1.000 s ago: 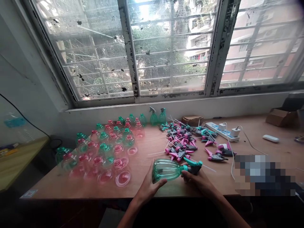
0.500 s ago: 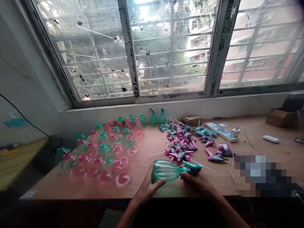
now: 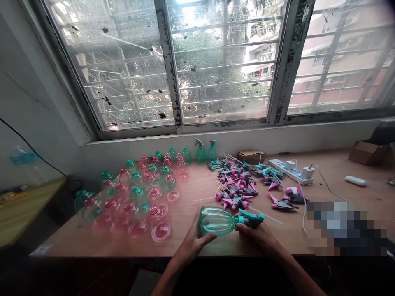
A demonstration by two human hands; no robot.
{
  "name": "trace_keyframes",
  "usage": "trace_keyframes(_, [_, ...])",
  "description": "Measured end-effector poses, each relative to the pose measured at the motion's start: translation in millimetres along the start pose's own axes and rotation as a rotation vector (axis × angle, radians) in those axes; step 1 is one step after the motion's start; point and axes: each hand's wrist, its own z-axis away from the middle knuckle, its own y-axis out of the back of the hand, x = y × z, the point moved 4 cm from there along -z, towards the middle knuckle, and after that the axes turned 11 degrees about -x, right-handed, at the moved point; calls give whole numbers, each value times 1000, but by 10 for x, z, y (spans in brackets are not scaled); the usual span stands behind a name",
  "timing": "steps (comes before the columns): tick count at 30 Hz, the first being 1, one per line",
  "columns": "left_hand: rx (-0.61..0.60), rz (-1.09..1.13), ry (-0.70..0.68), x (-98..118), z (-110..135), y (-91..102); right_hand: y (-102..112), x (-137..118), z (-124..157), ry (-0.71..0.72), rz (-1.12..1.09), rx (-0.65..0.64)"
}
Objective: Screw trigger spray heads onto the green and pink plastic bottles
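A clear green spray bottle (image 3: 217, 220) lies sideways between my hands, above the table's front edge. My left hand (image 3: 197, 238) grips its base end, thumb across the near side. At the other end, my right hand (image 3: 251, 234) is closed around the spray head (image 3: 251, 220), which is black with a teal trigger and teal collar. The head sits on the bottle's neck. Just beyond the bottle lies a heap of loose spray heads (image 3: 236, 181), pink or teal with dark grey, some with thin white tubes.
Several open pink bottles (image 3: 109, 211) and green bottles (image 3: 137, 197) stand at the left of the wooden table (image 3: 70, 242). Two green spray bottles with heads (image 3: 200, 152) stand by the wall. A power strip (image 3: 290, 170), cables and a cardboard box (image 3: 368, 151) are at the right.
The view has shifted very slightly, so the table's contents sit a little further right. Both hands keep the same hold on the spray bottle.
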Motion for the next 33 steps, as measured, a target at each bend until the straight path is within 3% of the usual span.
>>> trace_keyframes(4, [-57,49,-5,-45,-4,-30,32,24,-18,41,-9,4])
trace_keyframes(33, [-7,-60,5,-90,15,9,23,0,-7,30,10,11])
